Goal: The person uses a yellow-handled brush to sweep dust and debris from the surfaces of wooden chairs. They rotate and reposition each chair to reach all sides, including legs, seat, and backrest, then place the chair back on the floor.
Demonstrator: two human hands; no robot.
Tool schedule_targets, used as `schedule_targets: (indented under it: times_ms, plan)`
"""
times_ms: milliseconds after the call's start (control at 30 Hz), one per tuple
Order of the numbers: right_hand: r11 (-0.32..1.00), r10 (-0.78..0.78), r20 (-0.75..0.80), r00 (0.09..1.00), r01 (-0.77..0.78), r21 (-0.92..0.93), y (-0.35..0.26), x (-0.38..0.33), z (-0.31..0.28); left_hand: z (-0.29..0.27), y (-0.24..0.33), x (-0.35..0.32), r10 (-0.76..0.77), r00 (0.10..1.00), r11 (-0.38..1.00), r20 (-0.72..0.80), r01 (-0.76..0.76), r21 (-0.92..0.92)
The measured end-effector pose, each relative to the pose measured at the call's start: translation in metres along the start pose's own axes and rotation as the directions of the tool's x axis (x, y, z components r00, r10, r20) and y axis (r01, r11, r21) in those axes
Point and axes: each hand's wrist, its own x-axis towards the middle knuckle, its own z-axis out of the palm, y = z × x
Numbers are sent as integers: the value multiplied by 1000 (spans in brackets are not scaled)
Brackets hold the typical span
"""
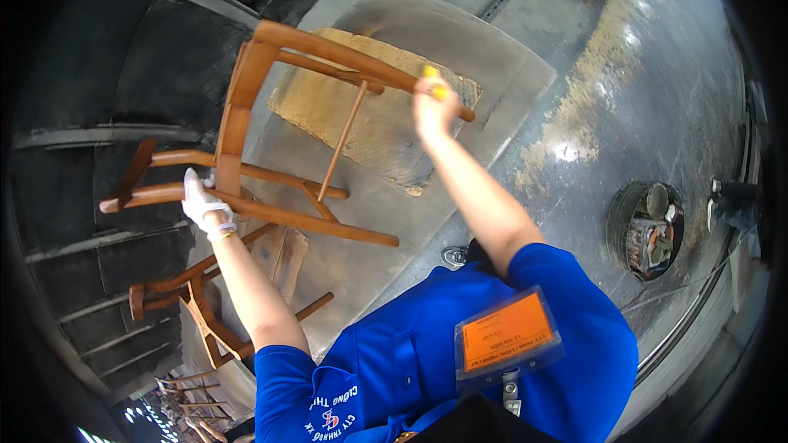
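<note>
A brown wooden chair frame (234, 127) without a seat is tilted on its side in front of me. My left hand (201, 199), in a white glove, is closed on the frame where a leg rail meets the back part. Against the end of the far leg, my bare right hand (435, 107) is closed round a small yellow thing (432, 74). The hand is slightly blurred, so the yellow thing's kind cannot be made out. Part of the leg's tip shows just past the fingers.
Flattened cardboard (361, 127) lies on a grey mat under the chair. A second wooden chair frame (201, 312) stands at the lower left, beside dark wall panels (74, 197). On the floor to the right sits a round black container (644, 230) with things in it.
</note>
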Motion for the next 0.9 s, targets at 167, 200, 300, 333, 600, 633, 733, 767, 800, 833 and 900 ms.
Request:
schedule_targets:
  times_ms: [167, 200, 300, 333, 600, 633, 733, 767, 800, 833, 900]
  plan:
    - [830, -155, 400, 903, -101, 549, -33, -18, 59, -2, -9, 35, -46, 998, 999, 38, 47, -13]
    - [809, -194, 411, 891, -92, 580, -23, -10, 45, -2, -11, 40, -37, 999, 999, 19, 38, -15]
    - [840, 189, 340, 921, -331, 429, 41, 24, -51, -4, -14, 53, -47, 998, 999, 37, 47, -17]
    - [879, 275, 216, 937, -336, 337, 63, 33, -80, -4, -15, 56, -57, 998, 998, 31, 58, -22]
    - [990, -81, -72, 994, 72, -119, 28, 17, 6, 4, -11, 49, -110, 992, 990, 61, 115, -86]
    - [987, -16, -35, 999, 21, 160, 8, 10, 40, 6, -10, 45, -94, 994, 992, 49, 98, -77]
    - [801, -213, 341, 916, -36, 597, -17, 11, 71, 9, -5, 34, -56, 995, 998, 77, 59, -36]
    - [838, -57, 363, 930, -154, 524, -13, 17, 58, 11, -4, 31, -49, 996, 999, 70, 49, -8]
    - [824, -46, 398, 916, -190, 534, -3, 27, 36, 13, -2, 29, -58, 997, 998, 59, 59, -8]
    - [835, 27, 376, 926, -228, 501, 13, 36, 4, 16, -2, 27, -69, 996, 997, 59, 70, -30]
    - [879, 279, 248, 928, -351, 323, 47, 51, -75, 20, 0, 22, -58, 996, 998, 62, 58, -9]
